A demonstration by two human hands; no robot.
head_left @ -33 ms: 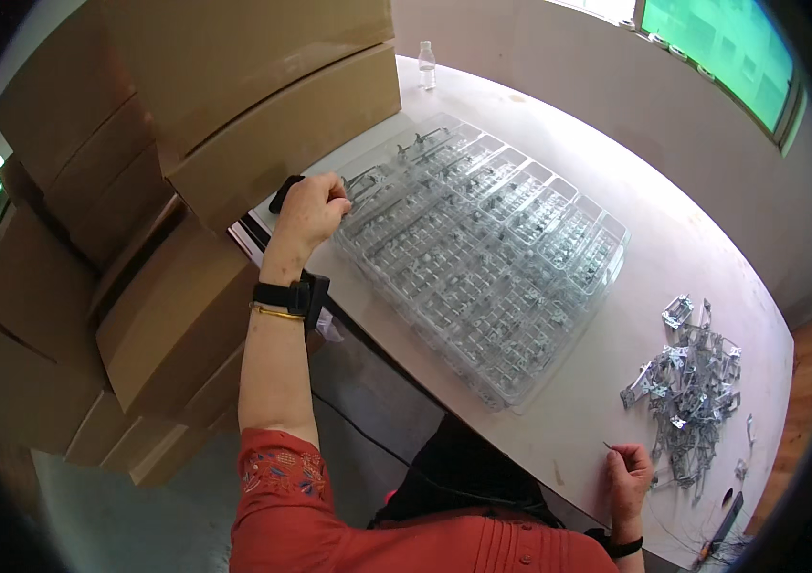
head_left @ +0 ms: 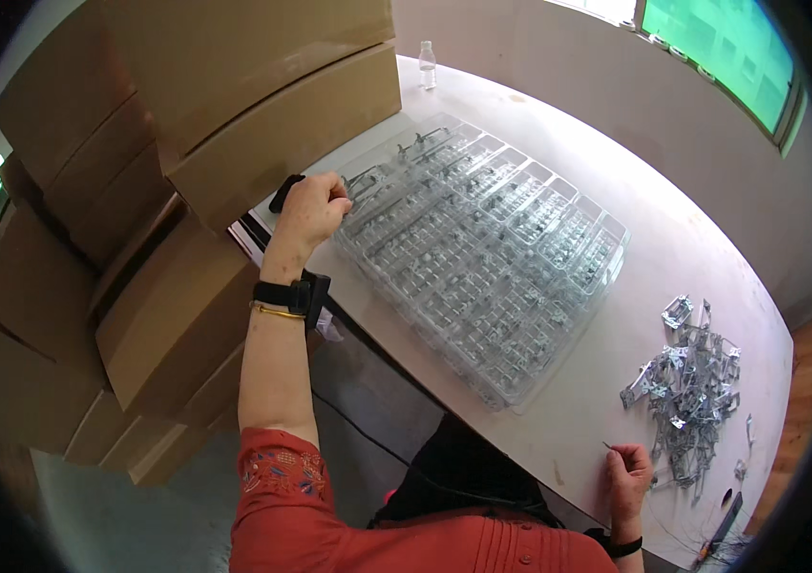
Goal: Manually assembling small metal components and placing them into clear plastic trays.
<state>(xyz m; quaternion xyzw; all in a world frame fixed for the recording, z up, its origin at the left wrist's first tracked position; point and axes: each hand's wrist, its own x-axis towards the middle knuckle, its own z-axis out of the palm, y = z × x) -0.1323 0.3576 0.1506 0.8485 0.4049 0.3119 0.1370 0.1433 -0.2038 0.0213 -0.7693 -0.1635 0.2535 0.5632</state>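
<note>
A clear plastic tray (head_left: 511, 406) with many compartments lies on the table, filled with small silvery metal parts. My left hand (head_left: 315, 210) is at the tray's left end with its fingers closed; the fingertips are hidden, so what they hold cannot be made out. Just beyond those fingers lie loose metal parts (head_left: 365, 179). At the near right edge of the table, my right hand (head_left: 629, 477) pinches a small thin dark piece (head_left: 607, 445) between thumb and finger. Beside it is a heap of bracket-like metal parts (head_left: 692, 392).
Cardboard boxes (head_left: 282, 115) are stacked high on the left, close to my left arm. A clear bottle (head_left: 427, 67) stands at the table's far edge. Near the right corner lie a dark long tool (head_left: 726, 520) and thin wires (head_left: 687, 546). A black cable (head_left: 377, 442) hangs below the table.
</note>
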